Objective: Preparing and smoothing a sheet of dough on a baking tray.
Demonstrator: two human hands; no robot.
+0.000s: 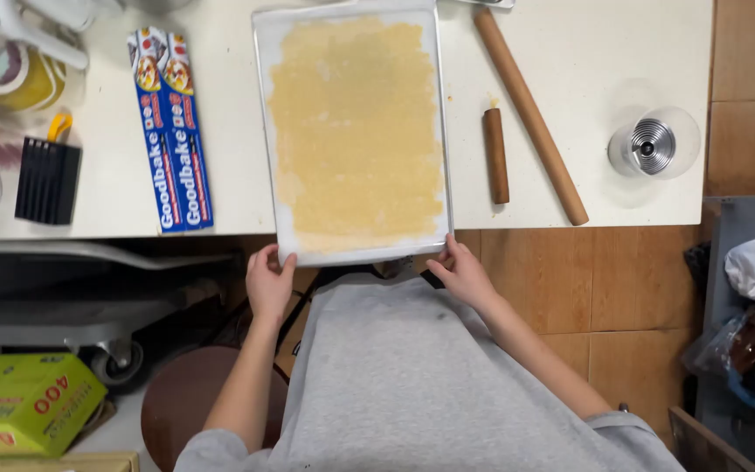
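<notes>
My left hand [269, 281] and right hand [462, 273] pinch the near corners of the tray [264, 131], fingers closed over its rim where it overhangs the tabletop [115, 210] at mid-frame. With so shallow a grip it could tip off the edge, I judge, cracking the thin dough [356, 131] or knocking the pins [496, 156] at right.
</notes>
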